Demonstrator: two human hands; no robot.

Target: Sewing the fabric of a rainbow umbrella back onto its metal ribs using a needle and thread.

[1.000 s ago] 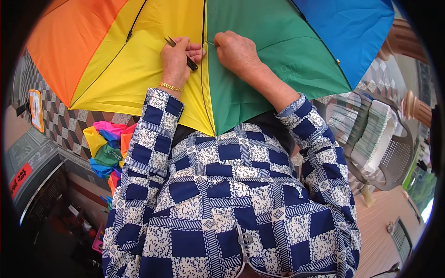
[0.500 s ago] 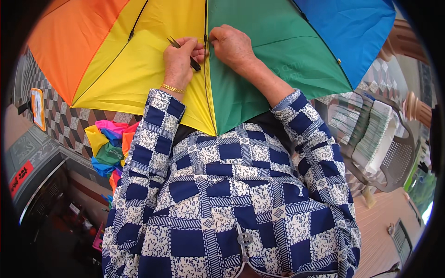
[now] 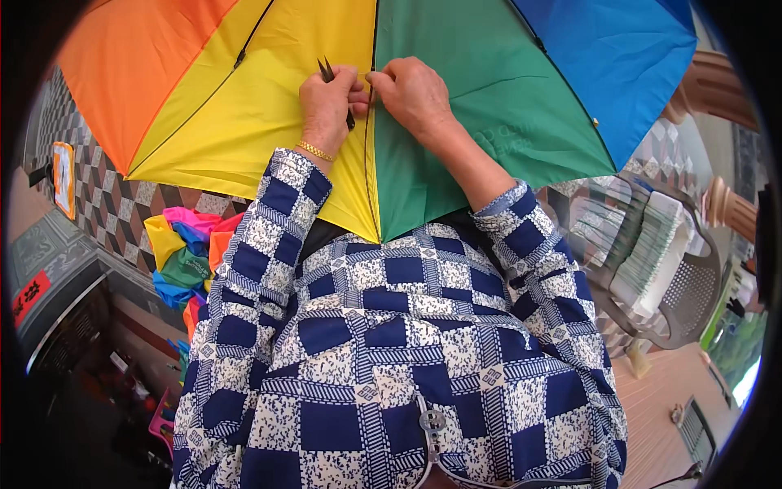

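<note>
Where the patterned shirt (image 3: 391,342) meets the lap, an opened umbrella (image 3: 460,175) is spread across the person, its near corner pointing at the belly and the yellow and green panels joining on the centre line. Above that corner, the left hand (image 3: 330,102), a gold-coloured bracelet (image 3: 314,151) at its wrist, lies over the yellow panel, curled round slim black snips (image 3: 327,72) with points directed away; its fingertips are near the black rib (image 3: 375,41). Compared with a second ago, the snips stand more upright, and the right hand (image 3: 415,94) has come in from the green panel to the rib, closing the gap. Its thumb and forefinger are pressed together there; anything pinched between them is too small to tell. With both sets of fingertips close together, I judge the work to be centred on one small spot of the rib, with the snips kept handy rather than used. Beyond the canopy's left edge, a bundle of coloured fabric (image 3: 183,269) sits above the tiled floor (image 3: 122,196); past its right edge, a chair (image 3: 699,293) carries a pale stack (image 3: 652,244).
</note>
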